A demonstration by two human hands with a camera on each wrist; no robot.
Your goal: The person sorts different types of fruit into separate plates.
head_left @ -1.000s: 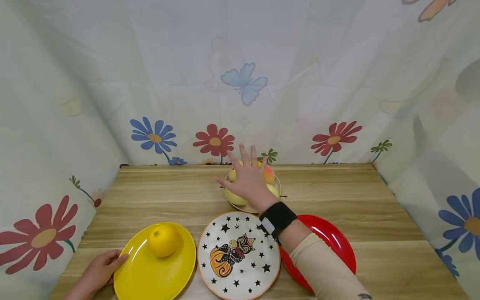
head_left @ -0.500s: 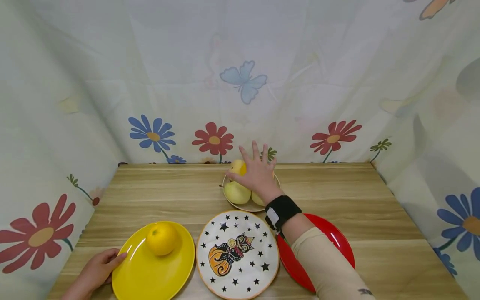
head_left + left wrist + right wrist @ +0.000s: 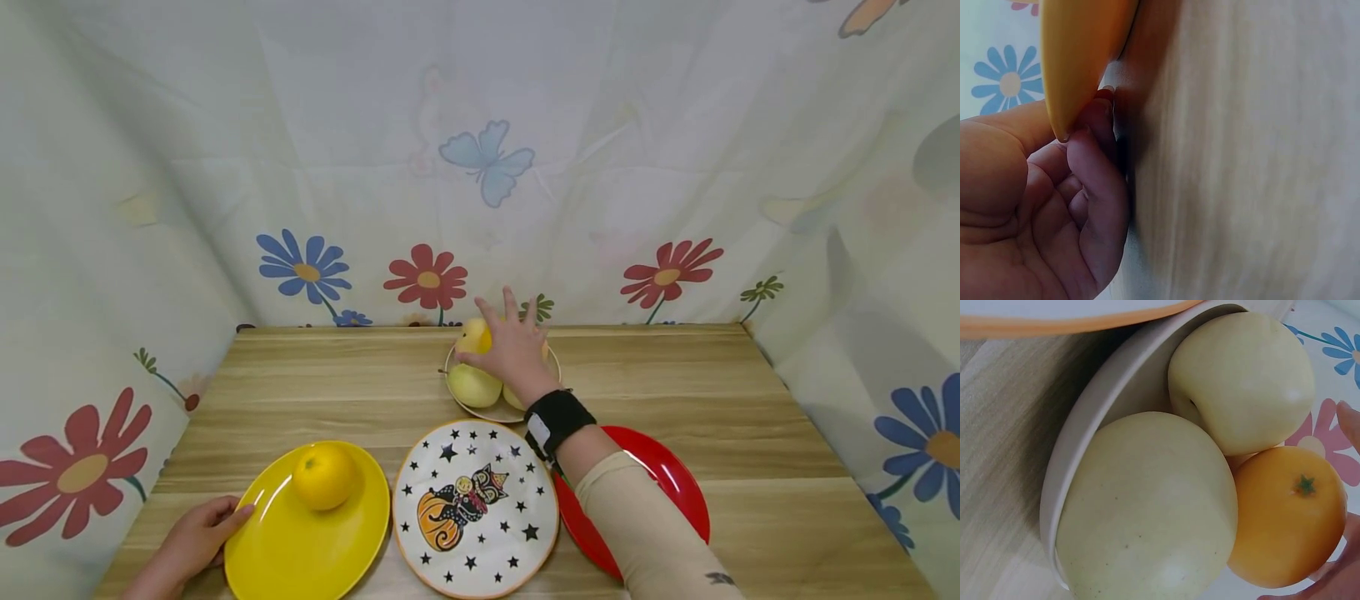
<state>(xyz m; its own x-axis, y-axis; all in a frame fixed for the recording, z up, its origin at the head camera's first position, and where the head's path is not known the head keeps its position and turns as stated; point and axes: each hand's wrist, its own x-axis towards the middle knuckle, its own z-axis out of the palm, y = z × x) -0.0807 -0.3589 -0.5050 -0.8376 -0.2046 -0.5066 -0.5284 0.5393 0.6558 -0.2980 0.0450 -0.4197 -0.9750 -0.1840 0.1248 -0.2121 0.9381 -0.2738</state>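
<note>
At the lower left of the head view, my left hand [image 3: 198, 537] pinches the rim of the yellow plate [image 3: 262, 550], thumb on top and curled fingers underneath. The left wrist view shows those fingers [image 3: 1100, 187] beneath the plate's edge [image 3: 1082, 56]. An orange [image 3: 324, 477] sits on that plate. My right hand [image 3: 517, 350] is spread above a fruit bowl [image 3: 480, 412] at the back. In the right wrist view, its fingers [image 3: 1335, 572] are beside another orange [image 3: 1291, 519], which lies against pale pears [image 3: 1147, 506]. The hand hides part of the bowl's fruit in the head view.
A white plate with stars and a cat picture [image 3: 517, 500] stands in the middle, close to the yellow plate. Beneath my right forearm lies a red plate [image 3: 667, 492]. A flowered curtain [image 3: 360, 167] encloses the wooden table [image 3: 787, 467].
My right hand has shifted right and slightly down over the bowl, uncovering pears on its left side. Its fingers have drawn in a little. The left hand keeps its grip on the yellow plate.
</note>
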